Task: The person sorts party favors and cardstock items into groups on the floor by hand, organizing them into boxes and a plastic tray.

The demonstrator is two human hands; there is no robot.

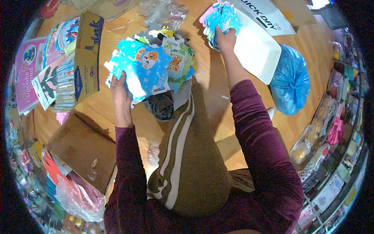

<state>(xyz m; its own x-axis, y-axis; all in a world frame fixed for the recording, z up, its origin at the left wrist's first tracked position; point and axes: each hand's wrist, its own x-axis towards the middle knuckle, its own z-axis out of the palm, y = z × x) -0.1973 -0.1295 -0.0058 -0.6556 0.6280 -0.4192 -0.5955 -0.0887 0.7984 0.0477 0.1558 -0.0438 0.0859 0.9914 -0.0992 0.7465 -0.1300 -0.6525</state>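
My left hand [121, 91] is closed on the near left edge of a fanned stack of blue cards [134, 66] with a cartoon dog on the top one. Green jungle-print cards [178, 58] and grey ones lie beside and behind that stack. At the upper right, my right hand [226, 39] grips a second bundle of blue and pink cards [222, 19], fingers wrapped over its near edge. That bundle is over the left end of a white tray [255, 48]. A dark sock-clad foot [160, 106] shows just below the left stack.
A brown box [89, 58] of packaged party goods stands left, with an open carton [83, 150] nearer me. Right of the tray sits a blue plastic bag [290, 80]. Clear plastic wrap [165, 15] lies at the top. Shelves of goods line the right side.
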